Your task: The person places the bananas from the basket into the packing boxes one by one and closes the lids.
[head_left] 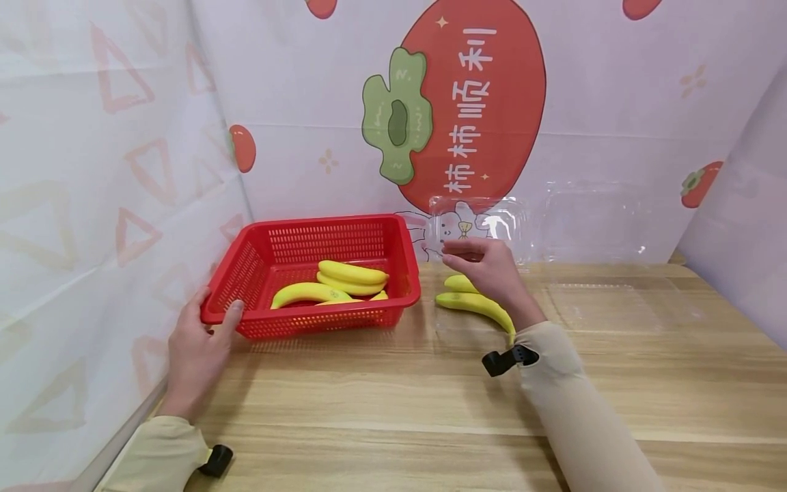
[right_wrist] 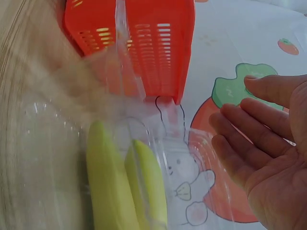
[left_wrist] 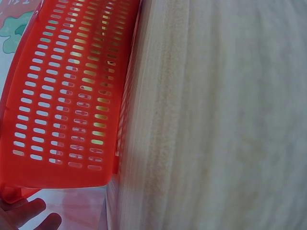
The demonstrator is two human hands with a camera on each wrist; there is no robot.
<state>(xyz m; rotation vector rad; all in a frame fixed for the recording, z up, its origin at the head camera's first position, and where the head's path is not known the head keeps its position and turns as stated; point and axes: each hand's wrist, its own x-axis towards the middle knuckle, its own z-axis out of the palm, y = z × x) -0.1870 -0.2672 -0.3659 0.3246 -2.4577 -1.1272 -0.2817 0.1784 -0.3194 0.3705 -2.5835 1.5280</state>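
My left hand (head_left: 199, 352) grips the front left corner of a red plastic basket (head_left: 408, 273), thumb over the rim. Several yellow bananas (head_left: 353, 273) lie inside the basket, some partly hidden by its front wall. To the basket's right, a clear plastic box (head_left: 445, 321) with its lid (head_left: 479, 205) raised contains two bananas (right_wrist: 108, 177). Above that box hovers my right hand (head_left: 492, 270), holding nothing; in the right wrist view its fingers (right_wrist: 249, 129) are loosely extended, apart from the bananas. In the left wrist view, only fingertips (left_wrist: 29, 211) show below the basket's corner.
A second clear plastic box (head_left: 621, 307) stands open on the wooden table (head_left: 369, 410) to the right, its lid leaning up. White printed cloth walls (head_left: 295, 82) rise behind and at both sides, close to the basket's left end.
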